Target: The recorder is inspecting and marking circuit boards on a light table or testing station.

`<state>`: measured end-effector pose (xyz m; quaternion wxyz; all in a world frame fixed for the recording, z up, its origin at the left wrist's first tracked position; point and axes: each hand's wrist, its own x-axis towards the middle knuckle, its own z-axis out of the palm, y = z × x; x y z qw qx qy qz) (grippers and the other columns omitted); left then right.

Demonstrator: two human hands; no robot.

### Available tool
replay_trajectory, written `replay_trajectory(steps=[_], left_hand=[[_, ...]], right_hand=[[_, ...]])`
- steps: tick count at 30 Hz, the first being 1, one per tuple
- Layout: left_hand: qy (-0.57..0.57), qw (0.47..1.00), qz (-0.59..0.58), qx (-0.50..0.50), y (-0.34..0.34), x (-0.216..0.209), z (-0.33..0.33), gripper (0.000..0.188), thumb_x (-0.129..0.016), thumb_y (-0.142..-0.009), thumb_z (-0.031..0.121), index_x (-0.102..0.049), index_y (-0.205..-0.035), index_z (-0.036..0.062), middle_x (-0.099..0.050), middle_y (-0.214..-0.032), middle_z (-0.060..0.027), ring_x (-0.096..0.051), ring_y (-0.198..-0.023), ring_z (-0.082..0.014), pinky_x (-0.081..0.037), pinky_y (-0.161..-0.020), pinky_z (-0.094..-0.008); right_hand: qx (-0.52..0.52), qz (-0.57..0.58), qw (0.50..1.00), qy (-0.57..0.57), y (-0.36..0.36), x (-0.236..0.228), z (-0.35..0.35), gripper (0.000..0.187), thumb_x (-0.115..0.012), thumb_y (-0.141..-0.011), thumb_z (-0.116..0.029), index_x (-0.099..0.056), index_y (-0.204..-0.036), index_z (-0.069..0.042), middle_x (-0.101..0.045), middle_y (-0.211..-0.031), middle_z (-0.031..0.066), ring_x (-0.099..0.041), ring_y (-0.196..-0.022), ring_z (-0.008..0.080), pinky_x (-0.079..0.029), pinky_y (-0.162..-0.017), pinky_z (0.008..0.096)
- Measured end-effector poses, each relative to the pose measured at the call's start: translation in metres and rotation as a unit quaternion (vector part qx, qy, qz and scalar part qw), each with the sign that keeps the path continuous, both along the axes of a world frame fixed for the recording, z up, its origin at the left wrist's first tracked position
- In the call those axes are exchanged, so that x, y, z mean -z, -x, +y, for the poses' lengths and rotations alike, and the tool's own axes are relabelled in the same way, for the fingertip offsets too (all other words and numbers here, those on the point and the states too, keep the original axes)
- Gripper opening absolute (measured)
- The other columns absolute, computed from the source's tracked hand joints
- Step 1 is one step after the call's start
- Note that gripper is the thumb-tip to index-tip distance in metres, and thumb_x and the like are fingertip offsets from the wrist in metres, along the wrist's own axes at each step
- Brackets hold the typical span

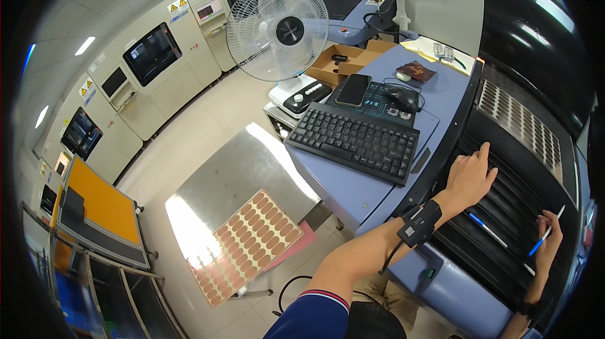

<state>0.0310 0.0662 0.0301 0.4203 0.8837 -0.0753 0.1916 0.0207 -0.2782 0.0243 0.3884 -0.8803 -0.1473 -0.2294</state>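
My left hand (469, 178) is over the black ribbed bed (504, 181) of the blue-grey machine, its fingers apart and nothing in them. A black device (420, 222) is strapped to that wrist. At the bed's right side my right hand (549, 244) is closed around a white pen (560, 213) with a blue end pointing down. Between the hands lies a second blue and white pen (488, 229), and a small white stick-like item (529, 270) is near my right wrist. Farther back on the bed sits a sheet of copper-coloured oval pieces (520, 128).
A black keyboard (356, 140), phone (354, 90) and mouse (401, 97) rest on the machine's left top. A white fan (277, 30) stands behind them. Lower left, a shiny metal table (233, 169) carries another sheet of oval pieces (249, 244). An orange-topped cart (104, 200) stands far left.
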Motion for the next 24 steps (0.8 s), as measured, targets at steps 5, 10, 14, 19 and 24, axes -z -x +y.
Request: replay_trajectory(steps=[5, 10, 14, 19, 24], left_hand=[[-0.11, 0.989, -0.071, -0.071, -0.002, 0.022, -0.006, 0.065, -0.067, -0.095, 0.03, -0.044, -0.141, -0.0088, -0.055, -0.139, -0.0285, -0.058, -0.123, -0.0409, -0.037, -0.112, -0.0519], [-0.174, 0.968, -0.118, -0.134, 0.004, 0.022, -0.007, 0.067, -0.071, -0.092, 0.031, -0.046, -0.14, -0.0088, -0.057, -0.136, -0.0268, -0.058, -0.122, -0.0434, -0.038, -0.111, -0.0549], [-0.211, 0.974, 0.018, -0.082, 0.0, 0.026, -0.005, 0.06, -0.072, -0.089, 0.03, -0.053, -0.131, -0.0076, -0.064, -0.121, -0.0225, -0.06, -0.115, -0.0406, -0.041, -0.108, -0.0535], [0.01, 0.992, 0.001, -0.127, -0.011, -0.001, 0.011, 0.052, -0.071, -0.09, 0.028, -0.058, -0.128, -0.0047, -0.068, -0.115, -0.0214, -0.064, -0.109, -0.0363, -0.05, -0.096, -0.0456], [0.485, 0.867, -0.091, 0.071, -0.021, -0.023, 0.013, 0.046, -0.071, -0.093, 0.02, -0.058, -0.129, -0.0056, -0.067, -0.121, -0.0197, -0.069, -0.111, -0.026, -0.054, -0.094, -0.0376]], right_hand=[[0.006, -0.005, 1.0, 0.022, -0.004, 0.002, -0.005, 0.021, -0.062, -0.104, -0.012, -0.066, -0.116, 0.004, -0.067, -0.092, 0.0067, -0.063, -0.09, 0.0113, -0.048, -0.083, 0.0269], [0.014, 0.02, 0.999, 0.039, -0.023, 0.018, -0.038, 0.028, -0.06, -0.105, -0.013, -0.062, -0.125, 0.005, -0.067, -0.104, 0.0104, -0.064, -0.097, 0.0146, -0.051, -0.086, 0.0283], [-0.051, 0.148, 0.981, -0.116, -0.032, 0.035, -0.047, 0.044, -0.063, -0.104, -0.017, -0.051, -0.141, 0.002, -0.059, -0.129, 0.018, -0.064, -0.111, 0.022, -0.056, -0.091, 0.0321], [-0.066, 0.153, 0.985, -0.039, -0.022, 0.033, -0.024, 0.062, -0.07, -0.098, -0.017, -0.044, -0.15, 0.003, -0.054, -0.139, 0.0172, -0.058, -0.126, 0.0237, -0.046, -0.107, 0.0327], [-0.106, 0.096, 0.99, 0.02, -0.027, 0.048, -0.02, 0.064, -0.068, -0.099, -0.013, -0.039, -0.153, 0.004, -0.058, -0.141, 0.0163, -0.058, -0.13, 0.0247, -0.04, -0.111, 0.0354]])
